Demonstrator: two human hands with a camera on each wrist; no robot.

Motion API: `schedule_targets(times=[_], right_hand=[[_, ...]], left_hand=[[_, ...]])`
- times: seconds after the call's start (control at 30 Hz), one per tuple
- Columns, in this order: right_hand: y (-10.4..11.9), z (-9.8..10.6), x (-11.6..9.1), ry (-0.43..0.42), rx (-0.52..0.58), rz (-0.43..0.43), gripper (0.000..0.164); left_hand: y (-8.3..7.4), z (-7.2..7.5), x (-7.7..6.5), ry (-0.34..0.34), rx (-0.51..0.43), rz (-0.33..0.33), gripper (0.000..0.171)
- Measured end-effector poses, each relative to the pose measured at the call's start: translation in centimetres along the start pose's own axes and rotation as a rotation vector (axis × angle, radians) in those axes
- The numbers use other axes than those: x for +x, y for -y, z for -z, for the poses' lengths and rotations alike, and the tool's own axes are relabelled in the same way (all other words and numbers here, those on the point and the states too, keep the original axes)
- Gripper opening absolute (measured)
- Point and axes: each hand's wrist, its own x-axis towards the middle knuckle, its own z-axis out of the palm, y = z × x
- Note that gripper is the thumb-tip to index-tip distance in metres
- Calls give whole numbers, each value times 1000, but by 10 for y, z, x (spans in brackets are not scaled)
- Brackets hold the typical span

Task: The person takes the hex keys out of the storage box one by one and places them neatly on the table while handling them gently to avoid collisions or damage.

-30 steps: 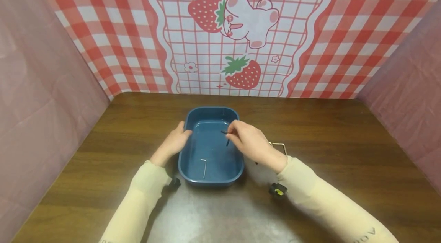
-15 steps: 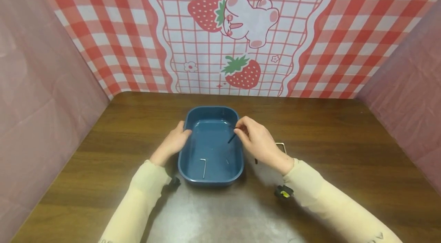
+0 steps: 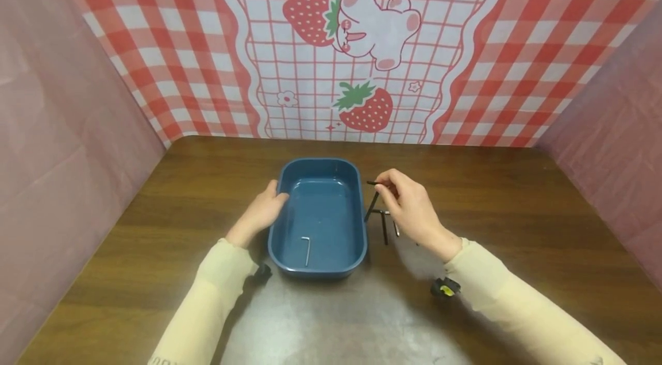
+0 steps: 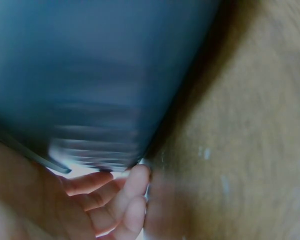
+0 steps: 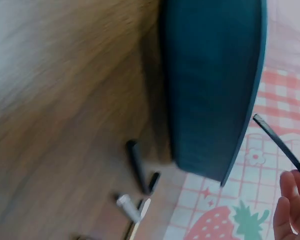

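Note:
My left hand grips the left wall of a blue rectangular bin, thumb over its rim. In the left wrist view, fingers curl against the outside of the bin near the table. My right hand pinches a black hex key by its bend, just right of the bin, its long arm slanting down; it shows in the right wrist view as a black rod. Inside the bin lies one silver hex key. Below my right hand, a second black hex key rests on the table.
A silver-ended key and other keys, partly hidden by my right hand, lie on the wooden table beside the black one. A checked strawberry cloth hangs behind the table, with pink cloth at the sides.
Carrying the black hex key, my right hand has moved right, from over the bin to beyond its right wall. More of the keys on the table now shows. My left hand stays put.

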Motion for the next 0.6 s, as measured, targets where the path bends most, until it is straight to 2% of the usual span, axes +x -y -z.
schedule_targets(times=[0.43, 0.6], right_hand=[[-25, 14, -8, -15, -89, -21, 7], [-35, 18, -13, 3, -127, -59, 7]], left_hand=[[2, 0, 2, -11, 19, 2, 52], [1, 0, 2, -9, 11, 10, 51]])
